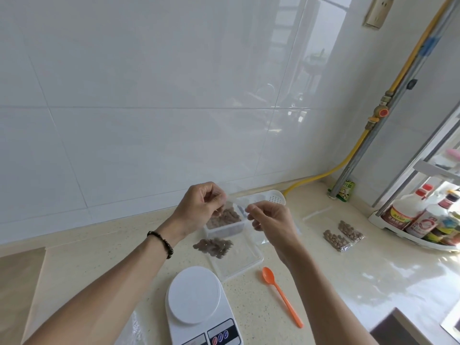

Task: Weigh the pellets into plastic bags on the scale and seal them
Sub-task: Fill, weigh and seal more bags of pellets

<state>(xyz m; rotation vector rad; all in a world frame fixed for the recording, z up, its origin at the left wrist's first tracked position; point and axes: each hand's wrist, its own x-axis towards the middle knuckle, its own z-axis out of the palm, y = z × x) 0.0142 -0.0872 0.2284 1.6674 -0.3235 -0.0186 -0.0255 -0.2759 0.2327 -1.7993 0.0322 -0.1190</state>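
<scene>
Aloft, both hands' grips (202, 199) (270, 215) pinching bag (239, 205)

Lighting: bright, even daylight entering from the window (445, 155) at far right. Glare: strong white sheen on the counter (388, 277) at right; soft reflections on the glossy wall tiles (149, 95). Shadows: faint, pale. Distortion: wide-angle bending of tile lines and the yellow pipe (398, 78) toward the edges. Focus: generally soft; the clear bag (239, 204) was hard to make out.
</scene>
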